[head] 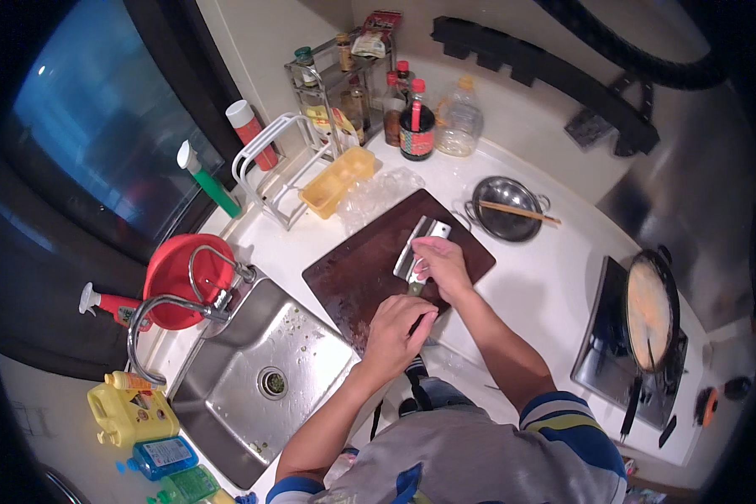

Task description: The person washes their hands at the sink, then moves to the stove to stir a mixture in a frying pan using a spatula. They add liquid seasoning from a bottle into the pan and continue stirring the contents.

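A kitchen cleaver with a shiny blade is over the dark brown cutting board. My right hand is at the blade, fingers curled and touching it near the middle. Whether those fingers grip the blade or only rest on it is unclear. A short piece of olive-coloured handle shows between the blade and my left hand. That hand is closed around the handle's end, near the board's front edge, and its fingers hide the rest.
The steel sink lies at left, with green scraps in its drain. A steel pot with chopsticks stands behind the board. At right, a frying pan with pale food sits on the stove. Sauce bottles line the back.
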Tool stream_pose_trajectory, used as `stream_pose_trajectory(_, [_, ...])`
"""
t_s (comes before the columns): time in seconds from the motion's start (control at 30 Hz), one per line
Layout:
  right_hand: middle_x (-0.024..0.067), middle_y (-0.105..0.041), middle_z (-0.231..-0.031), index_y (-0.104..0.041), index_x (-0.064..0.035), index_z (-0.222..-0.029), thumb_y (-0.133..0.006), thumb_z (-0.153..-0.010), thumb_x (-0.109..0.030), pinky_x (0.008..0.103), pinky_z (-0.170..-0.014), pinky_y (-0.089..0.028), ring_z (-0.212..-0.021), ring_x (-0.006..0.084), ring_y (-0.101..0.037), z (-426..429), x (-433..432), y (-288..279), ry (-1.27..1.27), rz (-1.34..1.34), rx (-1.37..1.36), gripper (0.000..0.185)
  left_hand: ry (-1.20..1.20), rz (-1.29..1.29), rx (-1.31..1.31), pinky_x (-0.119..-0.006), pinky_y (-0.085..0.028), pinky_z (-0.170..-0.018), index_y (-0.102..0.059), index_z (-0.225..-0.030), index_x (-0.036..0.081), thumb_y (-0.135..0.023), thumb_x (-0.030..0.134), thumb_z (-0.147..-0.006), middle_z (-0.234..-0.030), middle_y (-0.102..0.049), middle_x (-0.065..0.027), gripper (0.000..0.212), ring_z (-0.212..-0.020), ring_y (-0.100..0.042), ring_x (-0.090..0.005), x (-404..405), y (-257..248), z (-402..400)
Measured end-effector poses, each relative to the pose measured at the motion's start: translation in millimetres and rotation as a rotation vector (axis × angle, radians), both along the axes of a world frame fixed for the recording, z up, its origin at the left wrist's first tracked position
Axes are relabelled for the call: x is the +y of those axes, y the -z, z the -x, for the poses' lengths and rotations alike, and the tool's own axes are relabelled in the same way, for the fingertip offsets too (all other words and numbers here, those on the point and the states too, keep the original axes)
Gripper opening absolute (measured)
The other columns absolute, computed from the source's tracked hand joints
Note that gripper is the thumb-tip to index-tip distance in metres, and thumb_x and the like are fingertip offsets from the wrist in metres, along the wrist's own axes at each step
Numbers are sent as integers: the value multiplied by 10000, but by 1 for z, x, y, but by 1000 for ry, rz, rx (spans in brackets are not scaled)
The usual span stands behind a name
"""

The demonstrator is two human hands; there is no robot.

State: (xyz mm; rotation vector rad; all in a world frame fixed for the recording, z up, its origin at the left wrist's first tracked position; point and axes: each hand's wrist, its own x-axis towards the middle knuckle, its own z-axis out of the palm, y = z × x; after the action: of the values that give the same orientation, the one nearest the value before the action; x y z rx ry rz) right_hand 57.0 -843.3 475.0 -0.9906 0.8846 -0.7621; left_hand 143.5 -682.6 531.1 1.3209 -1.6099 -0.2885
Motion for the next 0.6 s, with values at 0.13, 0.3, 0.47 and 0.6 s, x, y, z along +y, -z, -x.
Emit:
stream_pose_trajectory(0.13, [51,-617,-821,-649,15,-1066,-614,-932,-105,242,-503,-495,-595,114,-604,78,58,-9,130,32,45,183,105,20,34,-404,-469,-824,-670,-913,7,-674,66,-863,-930,-675,-115,78,-885,-621,-308,33,8,38])
stream_pose_trajectory(0.3, [42,-619,-779,-657,25,-1021,-618,-905,-87,237,-522,-509,-584,96,-598,177,139,-3,200,142,127,166,230,-22,42,-385,-478,-811,-671,-912,-1,-668,67,-875,-936,-684,-123,77,-882,-631,-303,67,10,87])
stream_pose_trajectory(0.47, [14,-613,-763,-661,11,-992,-621,-915,-111,233,-529,-503,-587,88,-582,229,197,-39,304,239,279,150,308,-36,58,-408,-472,-812,-663,-924,8,-667,51,-866,-929,-676,-119,72,-873,-617,-327,84,15,119])
stream_pose_trajectory(0.6, [47,-627,-785,-660,3,-1013,-622,-898,-87,256,-563,-493,-621,107,-582,276,226,-80,428,496,471,150,419,-39,52,-405,-475,-807,-661,-921,12,-669,50,-865,-923,-674,-119,69,-871,-620,-326,88,13,160])
